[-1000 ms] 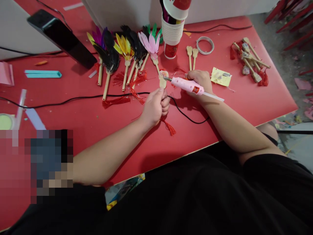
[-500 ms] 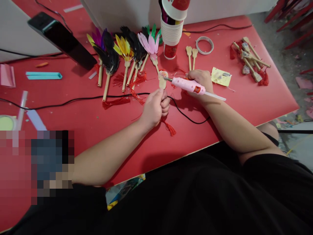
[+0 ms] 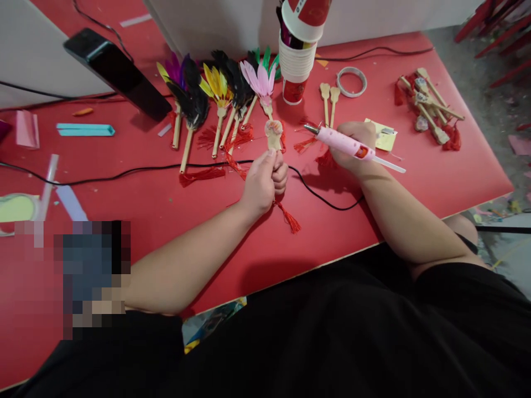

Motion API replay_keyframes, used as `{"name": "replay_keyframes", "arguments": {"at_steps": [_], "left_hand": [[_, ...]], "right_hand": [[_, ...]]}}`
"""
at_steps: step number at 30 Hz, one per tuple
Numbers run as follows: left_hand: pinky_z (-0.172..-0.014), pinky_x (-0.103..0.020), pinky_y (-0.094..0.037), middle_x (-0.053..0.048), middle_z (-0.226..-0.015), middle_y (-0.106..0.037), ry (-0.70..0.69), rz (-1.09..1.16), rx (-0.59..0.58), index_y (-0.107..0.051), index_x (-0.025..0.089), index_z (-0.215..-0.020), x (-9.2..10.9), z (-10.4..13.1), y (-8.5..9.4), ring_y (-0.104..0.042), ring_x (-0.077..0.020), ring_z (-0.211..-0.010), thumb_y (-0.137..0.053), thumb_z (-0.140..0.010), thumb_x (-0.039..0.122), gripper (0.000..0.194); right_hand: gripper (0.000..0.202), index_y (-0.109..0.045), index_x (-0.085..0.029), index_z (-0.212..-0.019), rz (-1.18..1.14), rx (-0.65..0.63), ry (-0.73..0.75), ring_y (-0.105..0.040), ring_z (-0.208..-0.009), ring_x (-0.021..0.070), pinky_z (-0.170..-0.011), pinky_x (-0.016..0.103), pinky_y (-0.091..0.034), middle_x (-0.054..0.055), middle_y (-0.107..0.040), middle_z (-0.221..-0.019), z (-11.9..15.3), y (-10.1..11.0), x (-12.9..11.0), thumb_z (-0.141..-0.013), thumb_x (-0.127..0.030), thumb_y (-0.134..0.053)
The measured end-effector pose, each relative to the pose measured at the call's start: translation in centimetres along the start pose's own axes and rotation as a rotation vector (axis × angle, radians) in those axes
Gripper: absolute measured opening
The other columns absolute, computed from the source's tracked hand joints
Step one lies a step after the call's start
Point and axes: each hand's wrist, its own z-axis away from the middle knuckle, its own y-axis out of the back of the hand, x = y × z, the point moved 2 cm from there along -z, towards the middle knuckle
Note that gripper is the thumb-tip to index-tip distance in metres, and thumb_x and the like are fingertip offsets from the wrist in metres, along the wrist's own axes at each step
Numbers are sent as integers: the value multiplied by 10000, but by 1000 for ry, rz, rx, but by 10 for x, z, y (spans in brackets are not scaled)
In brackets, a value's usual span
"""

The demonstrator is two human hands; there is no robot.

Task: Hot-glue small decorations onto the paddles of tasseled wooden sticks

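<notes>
In my left hand [image 3: 266,179], fingers wrapped round its handle, is a small wooden stick with a flat shaped head [image 3: 274,138]. Something whitish and reddish sits on the top of that head, and a red tassel [image 3: 288,217] hangs out below my fist. My right hand [image 3: 357,146] grips a pink glue gun [image 3: 344,145], its metal nozzle pointing left, apart from the wooden head. A clear glue stick [image 3: 390,164] juts from the gun's back end. Just beyond the wooden head lies a stick with pink feathers [image 3: 260,85].
Several feathered sticks [image 3: 218,91] lie at the back beside a dark upright device [image 3: 120,74]. Stacked paper cups [image 3: 296,61], two bare wooden sticks [image 3: 329,102] and a tape roll [image 3: 352,82] are behind the gun. More tasselled sticks [image 3: 431,108] pile at right. A black cable [image 3: 157,170] crosses the red table.
My right hand has drawn the glue gun away to the right, so its nozzle no longer meets the wooden head. My left hand keeps its hold. The view has shifted slightly.
</notes>
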Motion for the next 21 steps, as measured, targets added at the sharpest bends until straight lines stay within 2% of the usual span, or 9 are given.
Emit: {"name": "replay_keyframes", "arguments": {"at_steps": [3,7,12,16,19,21], "left_hand": [[-444,-136,-114,137,-586,-239,24,-5,-13,-334,265,-837,-1,-4,3,-128,-50,-446,-656,-1249,542,592],[-442,-130,-110,141,-600,-241,55,1,-36,-336,266,-849,-5,-5,5,-126,-45,-445,-687,-1234,534,586],[-450,-133,-95,142,-600,-235,61,2,-54,-350,265,-856,-8,-6,7,-120,-46,-443,-660,-1245,502,550],[-453,-145,-84,143,-602,-229,62,0,-40,-355,273,-871,-8,-6,7,-125,-54,-442,-685,-1230,497,536],[-457,-153,-79,146,-602,-223,59,-14,-40,-358,276,-877,-7,-5,7,-126,-55,-444,-712,-1214,524,549],[-458,-158,-75,147,-598,-221,44,-30,-47,-361,276,-879,-7,-5,7,-124,-55,-446,-724,-1205,550,560]], "right_hand": [[511,-310,-318,-664,9,19,20,-353,-663,183,-701,415,-320,-41,-328,-635,0,-3,-9,-914,-231,-747],[483,-304,-309,-654,35,-27,88,-398,-628,180,-697,399,-363,-48,-358,-640,-4,-13,-15,-760,-141,-744],[429,-339,-317,-726,91,-76,150,-535,-693,235,-723,428,-401,-11,-480,-710,-5,-18,-21,-795,-169,-735],[494,-303,-308,-714,121,-145,107,-495,-677,214,-714,426,-373,-13,-459,-694,-4,-15,-29,-808,-131,-755],[510,-292,-309,-709,103,-133,75,-457,-653,174,-697,398,-342,-37,-407,-666,-4,-13,-32,-813,-74,-733],[489,-305,-307,-709,92,-119,60,-455,-651,163,-689,381,-341,-43,-423,-664,-5,-13,-31,-793,-57,-717]]}}
